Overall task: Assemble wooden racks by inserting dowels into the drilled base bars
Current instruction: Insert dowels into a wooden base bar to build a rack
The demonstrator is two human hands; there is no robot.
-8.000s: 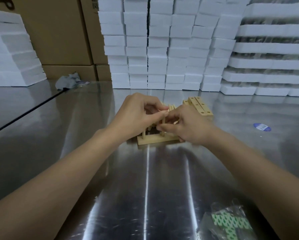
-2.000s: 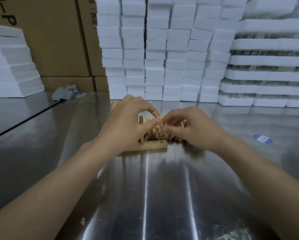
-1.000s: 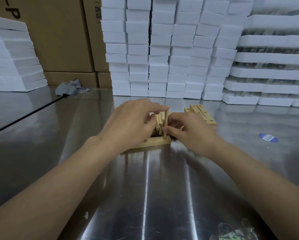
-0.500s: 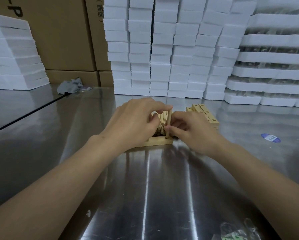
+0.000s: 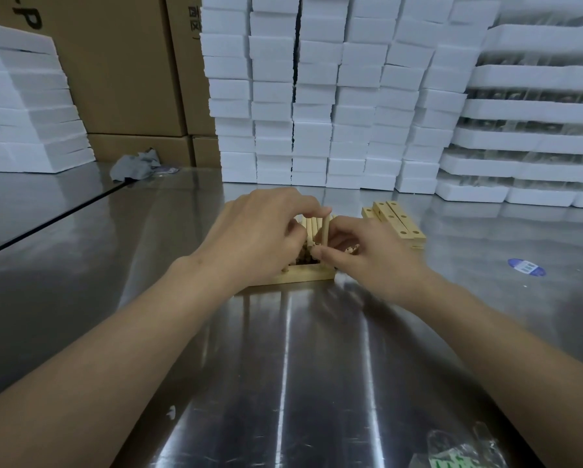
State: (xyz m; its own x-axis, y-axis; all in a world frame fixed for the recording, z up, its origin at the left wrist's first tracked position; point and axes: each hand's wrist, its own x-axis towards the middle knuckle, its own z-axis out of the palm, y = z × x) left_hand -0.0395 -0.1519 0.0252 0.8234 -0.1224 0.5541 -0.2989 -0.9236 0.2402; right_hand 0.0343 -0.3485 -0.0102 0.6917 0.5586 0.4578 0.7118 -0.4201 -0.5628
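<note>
Dowel (image 5: 325, 231) stands upright at the right end of the base bar (image 5: 300, 281) on the worktop (image 5: 317, 366). The left hand (image 5: 259, 238) pinches its top, and the right hand (image 5: 374, 261) pinches it low down. Spare bars (image 5: 401, 224) lie just right.

light: medium, is coming evenly from above | glare: white streaks are running down the steel table (image 5: 285, 366) to its near edge | shadow: soft one is lying under the right hand (image 5: 374, 263) | focus: dowel (image 5: 325, 231) is looking sharp, near right corner is blurring | edges: foam stacks (image 5: 536, 109) are bending
</note>
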